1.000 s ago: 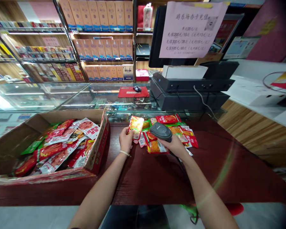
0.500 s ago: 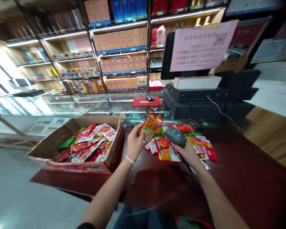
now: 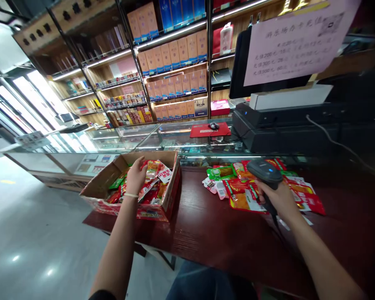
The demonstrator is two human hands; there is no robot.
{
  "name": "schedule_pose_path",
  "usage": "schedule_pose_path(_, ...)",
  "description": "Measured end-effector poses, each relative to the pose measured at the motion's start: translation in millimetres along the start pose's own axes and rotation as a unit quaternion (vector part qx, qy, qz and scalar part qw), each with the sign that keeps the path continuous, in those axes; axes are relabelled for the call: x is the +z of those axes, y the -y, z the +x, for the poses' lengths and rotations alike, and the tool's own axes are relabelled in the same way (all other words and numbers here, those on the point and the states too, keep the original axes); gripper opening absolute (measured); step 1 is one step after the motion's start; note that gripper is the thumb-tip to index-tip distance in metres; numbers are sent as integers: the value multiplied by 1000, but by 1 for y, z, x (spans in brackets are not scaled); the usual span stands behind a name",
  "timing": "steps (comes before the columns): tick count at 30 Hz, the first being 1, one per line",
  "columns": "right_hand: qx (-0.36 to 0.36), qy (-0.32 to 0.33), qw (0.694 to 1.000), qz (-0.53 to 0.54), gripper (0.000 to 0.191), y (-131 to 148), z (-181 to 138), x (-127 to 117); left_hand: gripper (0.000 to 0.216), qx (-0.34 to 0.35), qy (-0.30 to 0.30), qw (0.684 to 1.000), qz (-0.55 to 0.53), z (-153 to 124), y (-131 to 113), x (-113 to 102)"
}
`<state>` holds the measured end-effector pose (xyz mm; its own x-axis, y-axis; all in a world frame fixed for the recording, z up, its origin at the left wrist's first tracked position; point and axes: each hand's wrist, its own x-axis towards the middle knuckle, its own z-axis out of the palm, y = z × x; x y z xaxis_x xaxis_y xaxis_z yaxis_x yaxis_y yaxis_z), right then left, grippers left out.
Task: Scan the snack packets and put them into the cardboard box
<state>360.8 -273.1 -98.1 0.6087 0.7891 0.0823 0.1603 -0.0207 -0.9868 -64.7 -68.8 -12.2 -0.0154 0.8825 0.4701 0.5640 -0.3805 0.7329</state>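
Observation:
My left hand [image 3: 135, 178], a pale band at its wrist, is over the cardboard box [image 3: 171, 196] with its thumb and fingers apart and nothing seen in them. Inside the box lie snack packets, mostly red, with some green and white; one red-edged packet [image 3: 152, 170] lies just right of my fingers. My right hand [image 3: 281, 198] is wrapped round the grip of a dark barcode scanner [image 3: 265, 171] with a blue light. Beneath and around the scanner, a loose pile of red and green snack packets [image 3: 237, 191] is spread on the dark red table [image 3: 200, 225].
A glass counter [image 3: 143, 139] runs behind the table, with a mouse [image 3: 213, 126] on a red mat [image 3: 203, 130]. At the right stands a monitor with a pink notice [image 3: 296, 46] above black boxes [image 3: 281, 133]. Shelves of boxed goods [image 3: 175, 54] line the back.
My left hand has moved left from the pile to above the box and let go of the snack packet it held. My right hand still holds the scanner over the pile. The view has shifted.

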Motion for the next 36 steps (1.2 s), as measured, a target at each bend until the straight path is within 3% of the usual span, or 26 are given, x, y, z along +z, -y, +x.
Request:
schedule_pose_path(5, 6, -17, 998, 61, 36, 3, 3, -4, 32, 35, -17, 999, 27, -9, -10, 3)
schedule_pose_path(9, -18, -25, 992, 125, 31, 8, 7, -15, 33, 92, -26, 993, 74, -22, -46, 4)
schedule_pose_path(13, -16, -63, 985, 158, 30, 12, 11, -33, 34, 182, 51, 979, 83, -40, -95, 26)
schedule_pose_path(16, -8, -94, 979, 183, 31, 15, 12, -49, 33, 248, 114, 961, 51, -54, -128, 72)
schedule_pose_path(19, 0, -139, 970, 199, 29, 16, 12, -64, 32, 303, 181, 936, 20, -65, -151, 140)
schedule_pose_path(23, 13, -201, 959, 198, 26, 15, 13, -83, 34, 324, 260, 910, -10, -82, -172, 234)
schedule_pose_path(27, 24, -227, 952, 203, 28, 13, 14, -98, 38, 358, 316, 879, -10, -96, -189, 310)
schedule_pose_path(32, 30, -223, 948, 225, 27, 13, 13, -105, 54, 331, 363, 869, 61, -102, -196, 374)
schedule_pose_path(36, 24, -234, 948, 214, 25, 15, 13, -103, 53, 286, 370, 878, 106, -99, -195, 395)
